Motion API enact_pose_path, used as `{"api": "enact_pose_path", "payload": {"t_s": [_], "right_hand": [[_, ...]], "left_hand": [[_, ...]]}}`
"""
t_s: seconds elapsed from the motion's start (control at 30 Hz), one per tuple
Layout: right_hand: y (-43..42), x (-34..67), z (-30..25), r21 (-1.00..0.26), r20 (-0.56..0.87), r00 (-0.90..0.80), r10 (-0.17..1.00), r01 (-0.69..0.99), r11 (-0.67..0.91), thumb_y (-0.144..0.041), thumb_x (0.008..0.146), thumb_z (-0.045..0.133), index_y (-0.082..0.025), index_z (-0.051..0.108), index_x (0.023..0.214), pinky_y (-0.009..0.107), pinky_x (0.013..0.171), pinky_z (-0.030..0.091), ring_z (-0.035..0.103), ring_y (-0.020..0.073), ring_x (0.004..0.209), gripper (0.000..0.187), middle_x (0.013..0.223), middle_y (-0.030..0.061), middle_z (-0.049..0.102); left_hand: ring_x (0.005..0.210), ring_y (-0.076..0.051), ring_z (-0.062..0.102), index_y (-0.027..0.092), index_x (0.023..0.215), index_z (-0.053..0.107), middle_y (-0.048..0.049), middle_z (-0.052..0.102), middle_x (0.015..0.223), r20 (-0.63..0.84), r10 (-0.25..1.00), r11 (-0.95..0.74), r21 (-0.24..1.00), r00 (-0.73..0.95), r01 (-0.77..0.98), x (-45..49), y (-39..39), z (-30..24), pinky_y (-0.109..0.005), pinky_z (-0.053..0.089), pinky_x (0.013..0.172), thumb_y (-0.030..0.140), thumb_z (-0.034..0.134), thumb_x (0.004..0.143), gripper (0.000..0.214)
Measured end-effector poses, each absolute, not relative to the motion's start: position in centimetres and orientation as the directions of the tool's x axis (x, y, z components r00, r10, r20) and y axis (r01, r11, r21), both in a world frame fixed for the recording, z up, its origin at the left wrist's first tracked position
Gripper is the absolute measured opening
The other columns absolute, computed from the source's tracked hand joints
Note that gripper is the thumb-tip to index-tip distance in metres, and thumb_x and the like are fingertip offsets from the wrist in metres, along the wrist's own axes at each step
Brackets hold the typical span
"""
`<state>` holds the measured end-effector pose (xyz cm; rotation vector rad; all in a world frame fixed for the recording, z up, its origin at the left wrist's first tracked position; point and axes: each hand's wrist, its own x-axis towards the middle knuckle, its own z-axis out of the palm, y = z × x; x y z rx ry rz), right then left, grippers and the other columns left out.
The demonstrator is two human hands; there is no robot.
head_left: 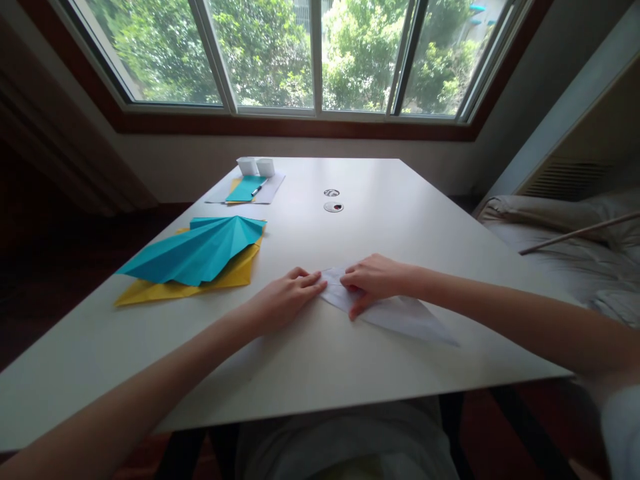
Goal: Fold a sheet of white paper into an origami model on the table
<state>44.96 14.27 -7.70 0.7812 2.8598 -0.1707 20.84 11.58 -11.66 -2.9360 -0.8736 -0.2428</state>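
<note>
A folded sheet of white paper (407, 318) lies on the white table, long and narrow, tapering to a point at the right. My left hand (293, 297) holds its left end, with thumb and fingers close together at the edge. Curled over the same sheet, my right hand (375, 280) presses and grips it near that left end, its thumb by the near edge. Part of the paper is hidden beneath the right hand and forearm.
To the left, a pleated turquoise paper (200, 253) rests on a folded yellow paper (237, 271). Farther back are small white containers (265, 167), stacked paper sheets (243, 190) and a pen (259, 188). Two round inserts (333, 207) sit in the white tabletop (300, 373).
</note>
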Motion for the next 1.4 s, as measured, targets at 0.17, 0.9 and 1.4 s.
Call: {"api": "enact_pose_path", "payload": {"t_s": [0.17, 0.9, 1.4], "right_hand": [[13.4, 46.3, -7.9, -0.08, -0.178, -0.861, 0.476, 0.495, 0.865, -0.072, 0.069, 0.051, -0.018, 0.055, 0.072, 0.024, 0.049, 0.016, 0.046, 0.0109, 0.055, 0.054, 0.074, 0.0021, 0.06], [8.8, 53.0, -8.6, -0.069, -0.147, -0.833, 0.533, 0.546, 0.835, -0.072, 0.066, 0.054, -0.02, 0.052, 0.073, 0.025, 0.051, 0.019, 0.047, 0.0133, 0.063, 0.053, 0.072, -0.0006, 0.054], [6.8, 56.2, -9.1, -0.197, -0.227, -0.756, 0.614, 0.653, 0.731, -0.079, 0.054, 0.056, -0.02, 0.052, 0.086, 0.028, 0.061, 0.031, 0.046, 0.0187, 0.074, 0.067, 0.086, 0.0034, 0.052]], "left_hand": [[0.106, -0.022, 0.045, 0.016, 0.127, 0.046, -0.0101, 0.048, 0.128, 0.158, 0.538, -0.834, -0.045, 0.828, 0.55, 20.8, 11.5, -11.6, -0.031, 0.046, 0.084, 0.006, 0.034, 0.087, 0.043], [0.109, -0.023, 0.044, 0.016, 0.128, 0.045, -0.0089, 0.046, 0.131, 0.111, 0.571, -0.815, -0.039, 0.813, 0.578, 21.0, 11.3, -11.3, -0.033, 0.046, 0.087, 0.004, 0.029, 0.087, 0.046], [0.112, -0.022, 0.043, 0.019, 0.13, 0.044, -0.007, 0.045, 0.133, 0.111, 0.585, -0.808, 0.0, 0.803, 0.589, 20.9, 11.3, -11.5, -0.033, 0.045, 0.09, 0.004, 0.029, 0.087, 0.048]]}}
